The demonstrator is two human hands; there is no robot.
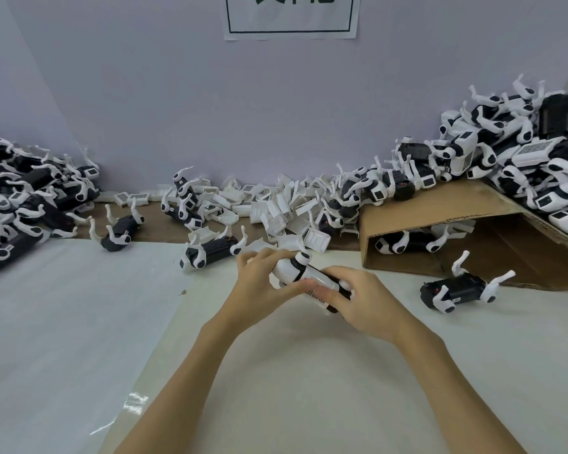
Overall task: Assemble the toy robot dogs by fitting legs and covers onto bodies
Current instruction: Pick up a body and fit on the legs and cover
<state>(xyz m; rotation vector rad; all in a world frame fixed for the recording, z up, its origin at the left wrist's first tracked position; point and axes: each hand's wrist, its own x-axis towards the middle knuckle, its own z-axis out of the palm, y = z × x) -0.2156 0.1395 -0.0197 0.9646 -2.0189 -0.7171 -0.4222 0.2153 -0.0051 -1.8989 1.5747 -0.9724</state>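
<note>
A black-and-white plastic toy robot dog (304, 276) sits above the white worktop (309, 371), held between both hands. The left hand (259, 286) grips its white front; the right hand (363, 301) clasps its black rear, a white cover facing the person.

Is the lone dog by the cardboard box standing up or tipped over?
Tipped over: the dog lies on its back, white legs pointing up.

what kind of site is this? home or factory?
Likely a factory hand-assembly bench: heaps of identical toy robot dogs on both sides, a pile of loose white covers along the wall, and a printed sign above the station.
</note>
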